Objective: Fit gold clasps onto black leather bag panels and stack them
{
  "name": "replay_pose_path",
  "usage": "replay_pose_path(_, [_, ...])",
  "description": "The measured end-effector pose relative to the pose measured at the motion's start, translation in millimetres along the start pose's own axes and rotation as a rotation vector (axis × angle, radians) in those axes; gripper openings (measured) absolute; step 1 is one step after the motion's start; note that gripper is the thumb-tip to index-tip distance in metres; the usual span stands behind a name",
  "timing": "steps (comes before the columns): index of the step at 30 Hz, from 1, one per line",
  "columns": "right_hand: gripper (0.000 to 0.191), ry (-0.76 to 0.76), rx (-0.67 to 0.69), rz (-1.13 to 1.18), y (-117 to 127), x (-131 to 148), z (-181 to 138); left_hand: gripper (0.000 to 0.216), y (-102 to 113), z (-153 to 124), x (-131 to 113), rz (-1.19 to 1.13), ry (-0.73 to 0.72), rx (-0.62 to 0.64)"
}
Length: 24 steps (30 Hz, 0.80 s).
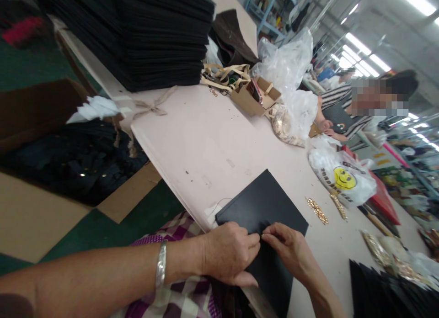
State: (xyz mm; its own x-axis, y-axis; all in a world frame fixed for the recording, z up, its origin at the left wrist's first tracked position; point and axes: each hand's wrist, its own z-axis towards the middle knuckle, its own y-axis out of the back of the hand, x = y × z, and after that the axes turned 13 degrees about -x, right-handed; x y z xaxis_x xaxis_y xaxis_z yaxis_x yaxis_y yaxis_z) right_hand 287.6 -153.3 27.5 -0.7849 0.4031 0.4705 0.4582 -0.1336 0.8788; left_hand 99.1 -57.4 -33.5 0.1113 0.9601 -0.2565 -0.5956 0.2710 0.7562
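Observation:
A flat black panel (260,199), leather-like and smooth, lies on the table's near edge in front of me. My left hand (231,254), with a silver bracelet on its wrist, rests over the panel, fingers curled together; what they grip, if anything, is hidden. Close beside its fingertips, my right hand (288,247) pinches a tiny gold-coloured metal piece (262,235) against the panel. The two hands almost meet there. Small gold-coloured metal fittings (317,211) lie in a loose row on the table, to the right of the panel.
A tall stack of black pieces (164,39) stands at the table's far left. Below it is an open cardboard box (126,192) with black pieces. Plastic bags (343,172), a small carton (254,98) and more black pieces (387,290) surround the work. Another person (346,112) works across the table.

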Motion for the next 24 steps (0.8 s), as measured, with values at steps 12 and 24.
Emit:
replay_pose_path(12, [0.018,-0.096,0.038,0.014,-1.1,-2.4,3.3,0.057,1.8,0.5,0.2,-0.024,0.003,0.006])
replay_pose_path(24, [0.01,-0.41,0.233,0.132,2.1,6.5,35.7,0.039,6.1,2.2,1.8,-0.046,-0.01,0.073])
